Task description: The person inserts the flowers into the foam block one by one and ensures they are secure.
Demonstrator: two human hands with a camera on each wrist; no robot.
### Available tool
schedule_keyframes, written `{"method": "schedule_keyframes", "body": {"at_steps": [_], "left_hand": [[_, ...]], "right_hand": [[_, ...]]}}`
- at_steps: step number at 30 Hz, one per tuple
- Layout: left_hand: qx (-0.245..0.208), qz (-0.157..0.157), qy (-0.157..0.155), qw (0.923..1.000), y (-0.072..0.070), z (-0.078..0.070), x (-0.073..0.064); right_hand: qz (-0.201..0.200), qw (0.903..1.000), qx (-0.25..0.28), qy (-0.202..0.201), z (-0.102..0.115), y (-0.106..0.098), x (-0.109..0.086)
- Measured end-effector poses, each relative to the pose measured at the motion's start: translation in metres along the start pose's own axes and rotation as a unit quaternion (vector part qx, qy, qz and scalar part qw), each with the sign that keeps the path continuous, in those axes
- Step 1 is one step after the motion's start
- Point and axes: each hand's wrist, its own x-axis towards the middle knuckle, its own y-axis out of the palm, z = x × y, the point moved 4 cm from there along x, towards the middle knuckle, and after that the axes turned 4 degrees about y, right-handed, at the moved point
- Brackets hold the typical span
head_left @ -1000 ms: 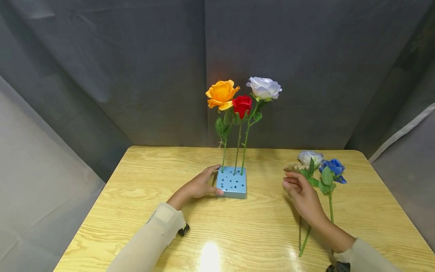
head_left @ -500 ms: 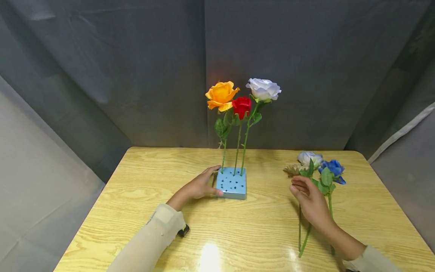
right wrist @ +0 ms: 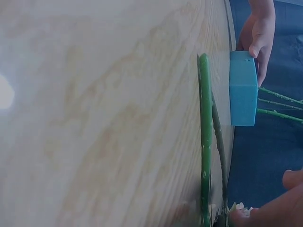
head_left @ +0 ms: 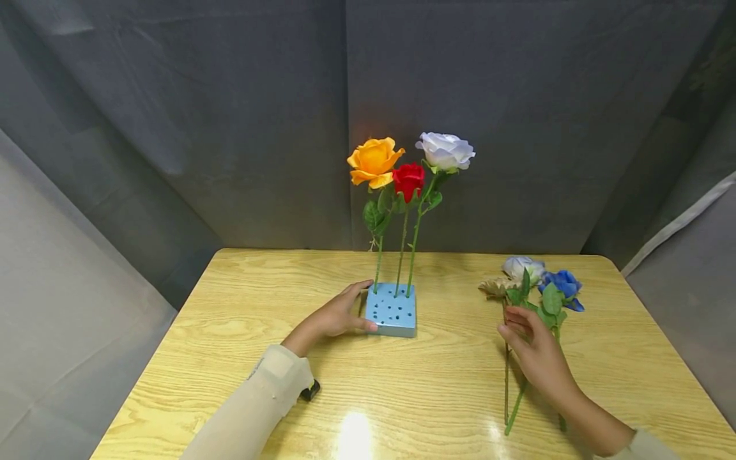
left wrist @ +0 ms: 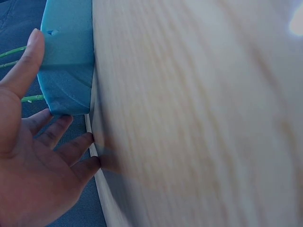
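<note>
My left hand (head_left: 336, 314) holds a light blue foam block (head_left: 384, 313) at its left side; in the left wrist view the thumb lies on the block and fingertips touch its edge. An orange rose (head_left: 375, 161), a red rose (head_left: 409, 181) and a pale white rose (head_left: 445, 152) stand upright in it. My right hand (head_left: 543, 361) hovers over lying artificial flowers, fingers loosely bent. Its fingertips are near a thin brown stem (head_left: 506, 383), thumb apart from them. Beneath lie a brownish-gold flower (head_left: 496, 287), a pale lilac-white rose (head_left: 524, 268) and a blue flower (head_left: 562, 285).
The wooden table (head_left: 241, 281) has a rounded far edge, with a dark grey curtain (head_left: 276, 128) hanging behind it. Several small holes show in the block's top. A green stem (right wrist: 206, 137) points toward the table's near side. Light glares off the table front.
My right hand has drawn back toward the near right, from beside the brownish-gold flower's head down along the stems. The left hand and the block have stayed in place.
</note>
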Motion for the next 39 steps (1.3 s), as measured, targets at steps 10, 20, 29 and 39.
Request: {"method": "schedule_keyframes", "body": {"at_steps": [10,20,29,39], "left_hand": [[0.001,0.001,-0.004,1.0000,0.000,0.000,-0.001],[0.006,-0.003,-0.004,1.0000,0.000,-0.002,-0.001],[0.009,-0.003,-0.007,0.9999,0.001,-0.001,-0.002],[0.012,-0.002,-0.003,0.9999,0.000,0.000,0.000]], "right_hand": [[0.038,0.9968,-0.039,0.059,-0.003,-0.001,-0.009],[0.076,0.9904,-0.053,0.102,-0.010,0.001,-0.010],[0.092,0.9873,-0.064,0.112,-0.016,0.006,-0.009],[0.089,0.9878,-0.079,0.101,-0.021,0.008,-0.006]]}}
